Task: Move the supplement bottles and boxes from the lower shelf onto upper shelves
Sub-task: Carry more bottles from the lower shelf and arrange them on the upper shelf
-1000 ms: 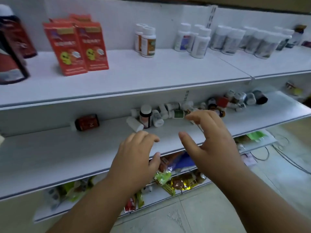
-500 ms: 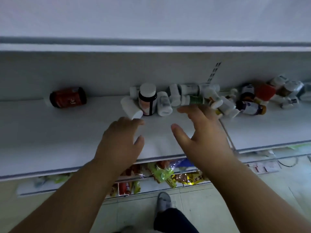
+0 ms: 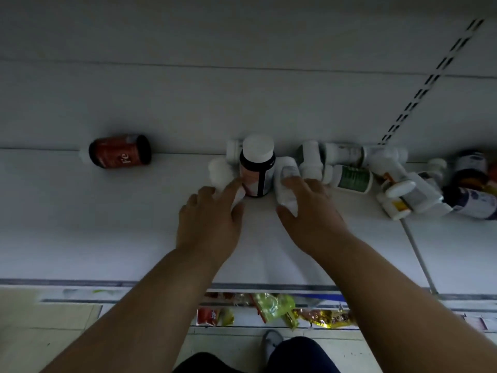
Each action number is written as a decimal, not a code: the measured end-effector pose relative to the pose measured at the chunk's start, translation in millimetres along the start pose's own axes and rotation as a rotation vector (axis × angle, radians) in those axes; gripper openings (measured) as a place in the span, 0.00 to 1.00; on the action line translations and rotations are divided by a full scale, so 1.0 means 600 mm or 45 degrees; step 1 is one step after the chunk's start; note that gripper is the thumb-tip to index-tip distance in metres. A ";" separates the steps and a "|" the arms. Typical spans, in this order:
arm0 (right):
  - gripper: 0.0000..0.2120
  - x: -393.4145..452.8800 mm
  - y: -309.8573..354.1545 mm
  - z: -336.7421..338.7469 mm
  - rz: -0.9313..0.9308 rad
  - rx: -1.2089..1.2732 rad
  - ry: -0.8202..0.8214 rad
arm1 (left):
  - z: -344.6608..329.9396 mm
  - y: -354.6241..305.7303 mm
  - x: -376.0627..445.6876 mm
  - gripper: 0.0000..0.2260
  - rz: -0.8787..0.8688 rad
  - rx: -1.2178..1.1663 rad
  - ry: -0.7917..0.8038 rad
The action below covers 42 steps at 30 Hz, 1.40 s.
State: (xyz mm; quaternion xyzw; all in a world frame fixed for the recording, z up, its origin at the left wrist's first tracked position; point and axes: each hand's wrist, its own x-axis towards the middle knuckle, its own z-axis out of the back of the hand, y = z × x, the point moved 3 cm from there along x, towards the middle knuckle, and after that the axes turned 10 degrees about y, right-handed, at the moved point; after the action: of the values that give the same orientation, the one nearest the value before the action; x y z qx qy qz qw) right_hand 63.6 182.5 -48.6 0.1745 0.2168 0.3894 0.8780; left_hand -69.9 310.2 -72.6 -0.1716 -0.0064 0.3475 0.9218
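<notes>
Mid-frame on the lower shelf (image 3: 80, 211), both hands have reached the left end of the bottle pile. Left hand (image 3: 208, 219) lies fingers spread over a small white bottle (image 3: 219, 172) lying on its side — touching it, not yet closed round it. Right hand (image 3: 309, 208) sits over another white bottle (image 3: 286, 181), whose long axis runs roughly front-to-back, cap end toward the wrist; thumb on one side, fingers on the other, grip looks half-formed. Between the two hands stands a dark bottle w/ white cap (image 3: 256, 165), upright. Red bottle (image 3: 119, 154) lies apart, left of frame — left hand is nearer. Rest of pile (image 3: 398, 184) stretches right, closer to the right hand.
</notes>
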 end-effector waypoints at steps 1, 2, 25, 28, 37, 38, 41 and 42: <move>0.21 -0.008 -0.002 0.000 -0.014 0.044 -0.032 | 0.004 0.002 -0.004 0.20 -0.029 -0.029 -0.031; 0.18 -0.018 -0.004 0.002 -0.035 0.067 -0.073 | 0.009 0.004 -0.014 0.18 -0.055 -0.058 -0.060; 0.14 -0.205 0.090 -0.060 -0.315 2.077 -0.093 | 0.090 0.047 -0.225 0.14 0.489 -2.459 0.551; 0.23 -0.271 0.119 -0.063 -0.120 2.626 0.146 | 0.122 0.042 -0.261 0.21 0.351 -2.480 0.713; 0.33 -0.407 0.146 0.008 0.332 2.584 0.297 | 0.201 -0.027 -0.336 0.24 0.063 -2.335 1.012; 0.33 -0.419 0.145 0.021 0.342 2.537 0.284 | 0.209 -0.040 -0.343 0.23 0.035 -2.305 1.014; 0.33 -0.454 0.132 0.066 0.369 2.456 0.227 | 0.223 -0.086 -0.357 0.30 -0.099 -2.234 0.976; 0.33 -0.465 0.124 0.083 0.377 2.429 0.204 | 0.227 -0.106 -0.361 0.30 -0.149 -2.213 0.962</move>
State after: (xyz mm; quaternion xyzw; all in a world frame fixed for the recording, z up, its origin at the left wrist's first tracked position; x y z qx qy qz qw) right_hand -124.3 11.2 96.9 0.8122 0.4767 0.1670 0.2919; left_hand -211.4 168.8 99.6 -0.8981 0.0273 0.0959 0.4283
